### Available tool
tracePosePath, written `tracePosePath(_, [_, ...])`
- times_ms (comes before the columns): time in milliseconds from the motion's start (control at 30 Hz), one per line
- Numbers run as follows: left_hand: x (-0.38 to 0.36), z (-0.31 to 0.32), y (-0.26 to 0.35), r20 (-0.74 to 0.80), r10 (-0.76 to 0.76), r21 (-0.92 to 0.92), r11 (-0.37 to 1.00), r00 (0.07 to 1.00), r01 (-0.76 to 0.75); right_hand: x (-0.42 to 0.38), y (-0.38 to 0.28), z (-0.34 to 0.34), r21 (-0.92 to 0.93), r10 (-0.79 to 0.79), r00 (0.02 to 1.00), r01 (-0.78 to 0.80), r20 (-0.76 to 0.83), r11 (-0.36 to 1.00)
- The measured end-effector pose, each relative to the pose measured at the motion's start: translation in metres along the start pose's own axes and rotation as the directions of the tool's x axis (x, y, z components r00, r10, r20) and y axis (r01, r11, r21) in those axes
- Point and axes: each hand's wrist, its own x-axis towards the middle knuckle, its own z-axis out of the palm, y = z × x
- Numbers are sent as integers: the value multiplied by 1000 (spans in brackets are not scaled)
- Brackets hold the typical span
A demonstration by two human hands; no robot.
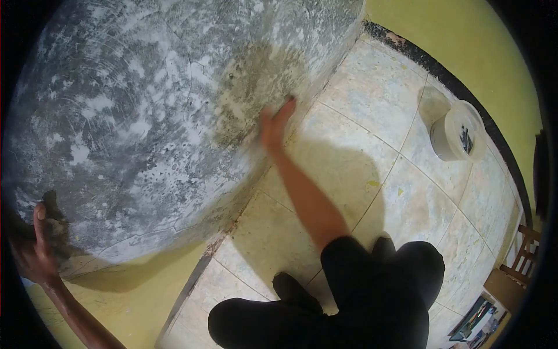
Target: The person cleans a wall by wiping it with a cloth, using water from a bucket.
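Note:
A rough grey wall face (157, 110) with whitish patches fills the upper left. At its far left edge, my left hand (38, 253) rests against the surface with the thumb stretched out and apart; the other fingers are partly in shadow. My right hand (276, 128) is at the lower part of the wall, close to where it meets the floor. Motion blurs it, and I cannot make out whether anything is in its fingers. A darker patch, partly shadow, lies on the grey surface just beyond that hand.
Pale floor tiles (343, 125) with small yellow flecks run beside the wall. A translucent bucket (443, 136) with dark things inside stands on them near the black skirting (430, 64). Yellow wall (465, 41) rises behind. A wooden chair (526, 250) is at the right edge.

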Motion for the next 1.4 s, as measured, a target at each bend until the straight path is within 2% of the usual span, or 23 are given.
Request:
tracePosePath(67, [-3, 2, -4, 17, -12, -18, 1000, 1000, 12, 49, 26, -6, 43, 79, 996, -78, -29, 996])
tracePosePath(100, [-4, 4, -7, 23, -30, -19, 999, 999, 30, 51, 40, -5, 140, 149, 989, -145, -16, 979])
tracePosePath(167, [-5, 7, -5, 11, -76, -34, 997, 997, 76, 22, 27, -7, 184, 122, 992, -126, 33, 975])
tracePosePath(233, [-12, 9, -3, 88, -152, 18, 988, 984, 151, -77, 19, 15, -118, -251, 961, 264, 112, 957])
tracePosePath(267, [-14, 12, -4, 112, -171, 33, 985, 979, 168, -121, -2, 9, 95, -412, 899, 402, 145, 911])
tracePosePath(367, [-18, 20, -8, 89, -156, -56, 985, 984, 162, -104, -12, -5, 137, -431, 879, 410, 204, 902])
tracePosePath(433, [-9, 7, 6, 17, -63, -146, 987, 998, 65, -39, 4, 1, 174, -278, 955, 259, 99, 950])
tracePosePath(500, [-7, 1, 10, -21, 1, -181, 983, 1000, -4, 39, 11, -10, -18, -82, 997, 82, -8, 996])
tracePosePath(600, [-9, 6, 1, -28, -6, -180, 984, 1000, 1, 79, 27, -26, 62, 33, 999, -32, -25, 998])
tracePosePath(667, [-14, 14, -6, 1, -70, -141, 988, 998, 69, 68, 36, -17, 229, -22, 1000, 20, 6, 973])
tracePosePath(733, [-12, 10, 3, 18, -122, -117, 985, 992, 123, -17, 20, 5, -18, -313, 950, 313, 4, 950])
tracePosePath(800, [-5, 2, 17, -86, -92, -98, 992, 992, 84, -93, -29, -3, 147, -458, 883, 443, 98, 884])
tracePosePath(900, [-8, 9, -3, -71, -36, 2, 999, 997, 36, -78, -9, 6, 59, -485, 871, 482, 79, 874])
tracePosePath(933, [-9, 10, -15, -49, -11, 58, 998, 999, 14, -42, 15, 16, -44, -223, 969, 228, 108, 973])
tracePosePath(967, [-10, 11, -28, -28, 15, 112, 994, 1000, -11, 5, 21, 11, 27, -142, 990, 142, 20, 990])
tracePosePath(1033, [-2, 10, -33, -49, 74, 203, 977, 996, -63, 46, 22, 0, 392, 21, 997, -50, 79, 918])
tracePosePath(1067, [-1, 4, -26, -35, 58, 159, 986, 998, -52, 67, 21, -5, 549, 102, 989, -145, 108, 823])
tracePosePath(1133, [7, -12, 0, -8, 26, 71, 997, 1000, -25, 23, 5, 4, 310, 39, 999, -29, -26, 950])
tracePosePath(1233, [11, -13, 3, -99, 34, 96, 995, 994, -25, -171, -58, 26, 33, 9, 973, -17, 232, 999])
tracePosePath(1267, [13, -13, 5, -137, 40, 85, 996, 990, -28, -206, -53, 37, 94, -166, 968, 150, 190, 984])
tracePosePath(1300, [11, -8, -5, -77, 55, 69, 996, 995, -50, -241, -46, 48, 142, -335, 931, 316, 143, 938])
tracePosePath(1367, [5, -5, -12, -20, 69, 43, 997, 997, -68, -249, -49, 50, 166, -192, 961, 160, 197, 973])
tracePosePath(1400, [2, -3, -13, 17, 71, 28, 997, 997, -72, -234, -41, 52, 161, -127, 982, 103, 143, 981])
